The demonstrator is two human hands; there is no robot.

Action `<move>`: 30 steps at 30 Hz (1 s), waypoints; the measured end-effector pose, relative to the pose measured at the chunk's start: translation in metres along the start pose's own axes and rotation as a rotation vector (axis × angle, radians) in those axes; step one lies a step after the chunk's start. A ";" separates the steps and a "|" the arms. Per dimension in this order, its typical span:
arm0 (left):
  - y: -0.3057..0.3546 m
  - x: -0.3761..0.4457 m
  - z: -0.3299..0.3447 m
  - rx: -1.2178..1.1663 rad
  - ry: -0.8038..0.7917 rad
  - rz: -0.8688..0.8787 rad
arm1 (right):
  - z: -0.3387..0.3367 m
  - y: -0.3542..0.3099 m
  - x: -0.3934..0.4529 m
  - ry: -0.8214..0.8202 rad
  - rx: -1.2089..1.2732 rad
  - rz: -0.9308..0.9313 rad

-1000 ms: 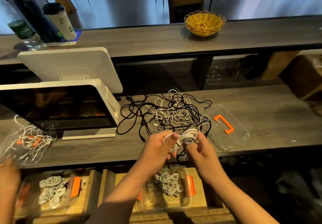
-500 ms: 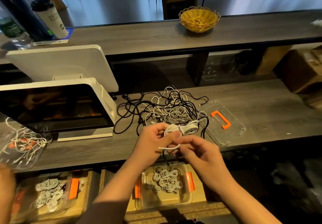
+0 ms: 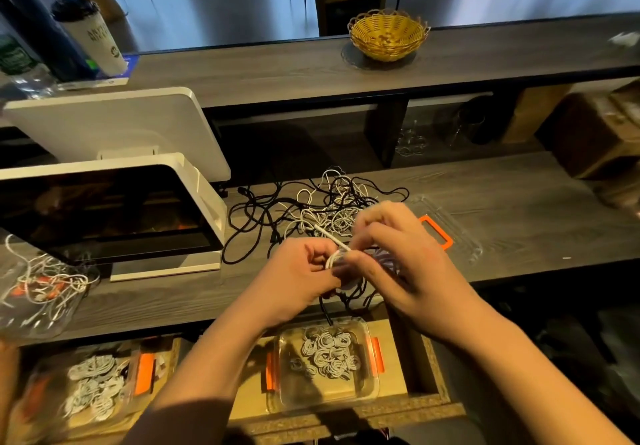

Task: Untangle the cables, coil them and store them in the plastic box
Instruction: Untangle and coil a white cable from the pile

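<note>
While coiling a white cable (image 3: 337,254) just above the bench (image 3: 519,216) edge: left hand (image 3: 298,278) pinching the coil, right hand (image 3: 398,257) fingers curled, wrapping the tail. Next, probably tucking the end, dropping into the box (image 3: 367,392) below the bench.

I am finding no text I can read with confidence. Far up and left of my hands, a white paper cup (image 3: 92,38) is showing dark lettering too blurred to make out, and a bottle's green label (image 3: 12,57) beside it is equally illegible.
</note>
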State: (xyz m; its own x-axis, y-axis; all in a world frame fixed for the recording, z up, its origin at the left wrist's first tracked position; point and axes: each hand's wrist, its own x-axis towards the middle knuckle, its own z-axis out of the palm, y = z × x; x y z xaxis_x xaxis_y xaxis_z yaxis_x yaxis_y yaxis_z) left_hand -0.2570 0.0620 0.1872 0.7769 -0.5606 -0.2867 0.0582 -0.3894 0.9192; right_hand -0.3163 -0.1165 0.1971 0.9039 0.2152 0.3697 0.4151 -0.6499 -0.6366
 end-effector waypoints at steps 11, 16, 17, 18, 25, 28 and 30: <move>0.009 -0.007 0.017 0.462 0.207 0.427 | -0.002 0.006 0.002 0.130 0.410 0.470; 0.000 -0.009 0.028 0.301 0.376 0.515 | -0.003 0.003 -0.001 0.218 0.461 0.512; -0.001 -0.008 0.030 0.272 0.413 0.507 | -0.003 0.002 -0.002 0.218 0.445 0.522; -0.002 -0.008 0.034 0.248 0.446 0.490 | -0.003 0.002 -0.003 0.218 0.432 0.536; -0.002 -0.005 0.043 -0.045 0.457 0.346 | -0.002 0.001 -0.007 0.236 0.396 0.536; 0.001 -0.004 0.043 -0.166 0.437 0.286 | -0.002 0.000 -0.008 0.250 0.401 0.525; 0.002 -0.004 0.045 -0.189 0.445 0.282 | -0.003 0.000 -0.007 0.246 0.458 0.550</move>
State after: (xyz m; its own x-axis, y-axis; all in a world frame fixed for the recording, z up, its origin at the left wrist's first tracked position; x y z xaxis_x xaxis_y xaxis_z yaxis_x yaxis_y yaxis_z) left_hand -0.2876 0.0304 0.1784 0.9660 -0.2455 0.0812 -0.1106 -0.1085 0.9879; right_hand -0.3233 -0.1200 0.1964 0.9663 -0.2564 0.0240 -0.0388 -0.2371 -0.9707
